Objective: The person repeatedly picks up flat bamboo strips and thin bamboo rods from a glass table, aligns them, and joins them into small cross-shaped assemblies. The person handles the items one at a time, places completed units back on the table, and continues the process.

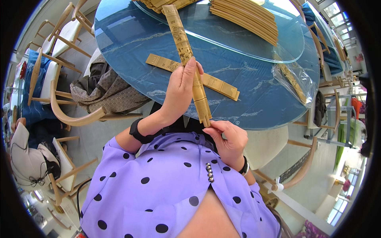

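— Fingers (189, 67) of your left hand (179, 93) are wrapped around the middle of the long folded bundle of tan bamboo slats (186, 55), aren't they?

— Yes, closed on it. Your right hand (229, 139) pinches the bundle's near end, just off the round blue marbled counter (131, 43). So you hold it at two places, which looks meant to keep the slats stacked and straight while it slants out over the counter.

— Where does its far end reach?

— Up over the counter towards the round glass turntable (254, 47) at the counter's middle.

— And under the bundle?

— A second flat tan bamboo strip (216, 84) lies on the counter, crossing beneath it.

— Anything holding things?

— A clear plastic bag (291, 77) on the counter's right side, with more tan slats inside as far as you can tell. The turntable carries two loose stacks of bamboo slats (246, 16). Left of the counter, a wooden chair (75, 113) holds a grey-brown bundle of cloth (107, 89).
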The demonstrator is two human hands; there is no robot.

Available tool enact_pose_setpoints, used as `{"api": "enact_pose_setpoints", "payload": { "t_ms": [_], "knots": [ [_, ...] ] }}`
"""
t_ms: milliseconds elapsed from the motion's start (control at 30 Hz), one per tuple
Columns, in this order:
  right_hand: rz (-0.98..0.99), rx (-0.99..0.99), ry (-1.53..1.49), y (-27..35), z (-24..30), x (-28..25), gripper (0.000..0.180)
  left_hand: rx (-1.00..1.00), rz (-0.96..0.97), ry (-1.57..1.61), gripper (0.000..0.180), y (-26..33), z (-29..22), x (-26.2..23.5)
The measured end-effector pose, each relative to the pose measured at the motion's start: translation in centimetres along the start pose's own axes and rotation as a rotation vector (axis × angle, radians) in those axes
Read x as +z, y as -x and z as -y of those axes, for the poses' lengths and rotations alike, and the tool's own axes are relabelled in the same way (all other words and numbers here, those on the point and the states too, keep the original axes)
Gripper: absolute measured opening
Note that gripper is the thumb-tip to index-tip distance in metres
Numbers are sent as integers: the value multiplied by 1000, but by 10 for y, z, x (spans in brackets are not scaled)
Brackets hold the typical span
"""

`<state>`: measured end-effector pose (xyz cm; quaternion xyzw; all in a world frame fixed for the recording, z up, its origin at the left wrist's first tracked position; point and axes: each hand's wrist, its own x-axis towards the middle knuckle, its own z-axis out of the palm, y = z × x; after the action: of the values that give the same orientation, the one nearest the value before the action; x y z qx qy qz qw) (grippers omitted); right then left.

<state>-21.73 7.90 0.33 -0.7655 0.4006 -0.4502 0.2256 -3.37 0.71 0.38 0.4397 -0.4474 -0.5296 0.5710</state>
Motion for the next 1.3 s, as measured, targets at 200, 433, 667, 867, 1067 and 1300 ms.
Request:
{"api": "enact_pose_setpoints", "payload": {
  "t_ms": [200, 433, 667, 867, 1067, 1300],
  "knots": [
    [-89, -138, 101, -12, 1, -3, 32, -9, -17, 16, 43, -4, 0, -4],
    [-81, -187, 99, -11, 2, 1, 27, -35, 40, -38, 42, -1, -1, -4],
    [-58, -217, 168, -14, 5, 2, 24, -52, 121, -52, 40, 9, 4, 4],
    [36, -192, 168, -17, 3, -1, 21, -65, 119, -56, 40, 8, 4, 1],
    [147, -354, 237, -24, 3, -9, 21, -85, 147, -61, 40, 5, 10, -2],
    [165, -416, 334, -22, 2, -9, 20, -114, 124, -59, 39, 11, 14, -1]
  ]
}}
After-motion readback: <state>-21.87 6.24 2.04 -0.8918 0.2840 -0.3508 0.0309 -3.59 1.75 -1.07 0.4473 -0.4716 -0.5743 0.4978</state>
